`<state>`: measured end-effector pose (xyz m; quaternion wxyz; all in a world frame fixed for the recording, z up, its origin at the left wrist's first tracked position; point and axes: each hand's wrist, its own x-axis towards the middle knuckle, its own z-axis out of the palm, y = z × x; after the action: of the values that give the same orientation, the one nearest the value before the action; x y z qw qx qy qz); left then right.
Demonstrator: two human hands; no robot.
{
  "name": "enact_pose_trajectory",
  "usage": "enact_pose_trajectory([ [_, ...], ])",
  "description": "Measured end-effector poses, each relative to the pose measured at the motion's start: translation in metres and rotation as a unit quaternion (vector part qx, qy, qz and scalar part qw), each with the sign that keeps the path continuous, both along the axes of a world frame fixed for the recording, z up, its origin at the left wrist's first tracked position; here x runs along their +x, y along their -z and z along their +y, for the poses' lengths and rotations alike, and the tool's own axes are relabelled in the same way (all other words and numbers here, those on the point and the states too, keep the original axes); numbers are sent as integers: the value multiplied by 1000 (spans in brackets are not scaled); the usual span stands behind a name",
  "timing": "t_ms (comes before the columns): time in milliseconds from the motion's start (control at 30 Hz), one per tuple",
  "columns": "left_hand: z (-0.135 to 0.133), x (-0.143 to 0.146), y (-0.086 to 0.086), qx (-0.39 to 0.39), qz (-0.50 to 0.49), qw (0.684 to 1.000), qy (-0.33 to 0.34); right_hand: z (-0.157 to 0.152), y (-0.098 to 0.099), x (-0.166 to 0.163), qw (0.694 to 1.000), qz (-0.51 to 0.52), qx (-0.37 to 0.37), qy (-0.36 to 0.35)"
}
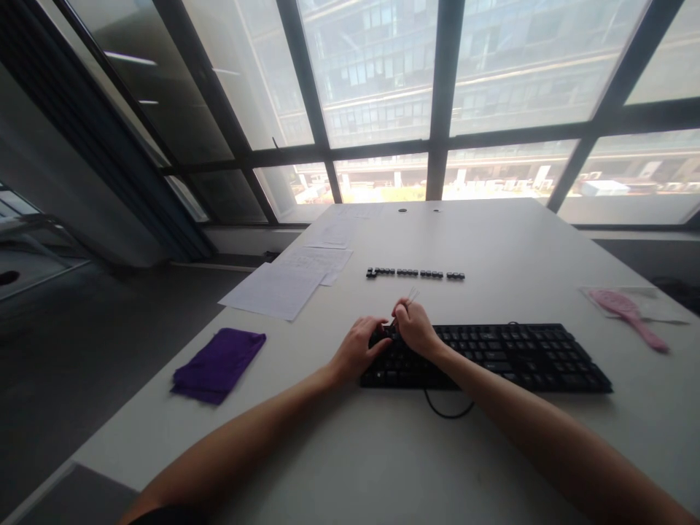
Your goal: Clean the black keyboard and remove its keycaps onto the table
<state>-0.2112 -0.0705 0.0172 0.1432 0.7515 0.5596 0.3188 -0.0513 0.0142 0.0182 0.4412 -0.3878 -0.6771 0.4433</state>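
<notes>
A black keyboard [508,356] lies on the white table [383,452] in front of me, its cable looping toward me. My left hand [356,350] rests on the keyboard's left end, fingers curled on the keys. My right hand [415,327] is closed around a thin wire keycap puller, its tip down at the upper left keys beside my left fingers. A row of several removed black keycaps [415,273] sits lined up on the table beyond the keyboard.
A folded purple cloth [217,363] lies at the left near the table edge. White paper sheets [284,288] spread behind it. A pink brush [628,315] on a clear bag lies at the right. Large windows stand behind the table.
</notes>
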Motion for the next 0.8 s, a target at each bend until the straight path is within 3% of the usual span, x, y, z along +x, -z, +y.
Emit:
enact_pose_trajectory([
  [133,0,0,-3,-13,-50,998,-24,-5,1,0,999,18,-2,-35],
  [267,3,2,-10,-59,-171,982,-47,-12,-1,1,996,64,7,-67],
  [467,8,-1,-13,-135,-373,917,-54,-24,-9,7,986,9,145,-77],
  [600,8,-2,-14,-111,-381,914,-83,-26,-9,9,973,-21,217,-73],
  [800,9,1,-12,-41,-349,928,-121,-25,-6,5,967,-41,244,-66],
])
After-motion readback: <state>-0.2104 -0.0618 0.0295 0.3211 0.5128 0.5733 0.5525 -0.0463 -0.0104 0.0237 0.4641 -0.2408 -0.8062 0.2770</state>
